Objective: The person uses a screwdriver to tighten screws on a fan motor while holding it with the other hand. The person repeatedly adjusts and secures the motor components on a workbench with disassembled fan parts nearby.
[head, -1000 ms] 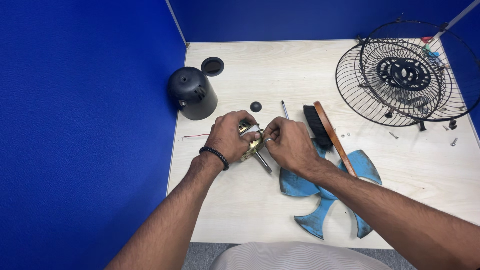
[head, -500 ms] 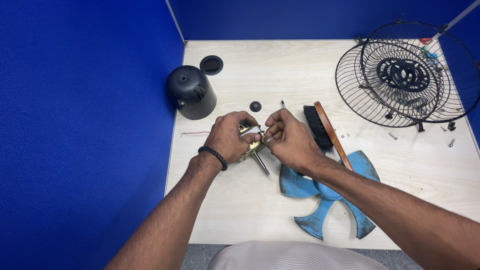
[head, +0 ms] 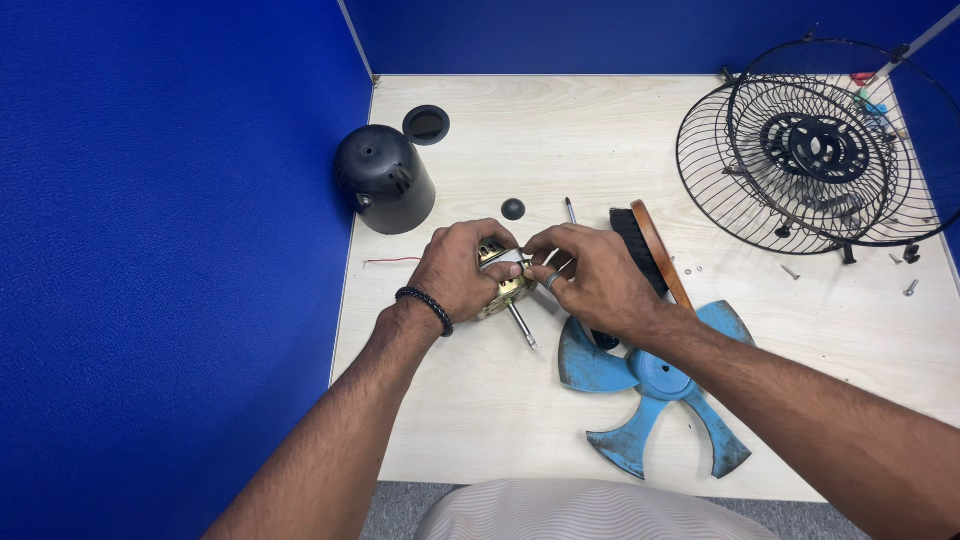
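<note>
Frame centre: left hand clenched around small brass-coloured motor with steel shaft; right hand pinching its top. Blue fan blade lower right on surface.

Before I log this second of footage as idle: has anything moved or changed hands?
Barely. Both hands still grip the small motor; the right hand edged slightly closer to the left hand at its top. Nothing was picked up or let go. The blue fan blade, brush, black housing and wire guards stayed put.
</note>
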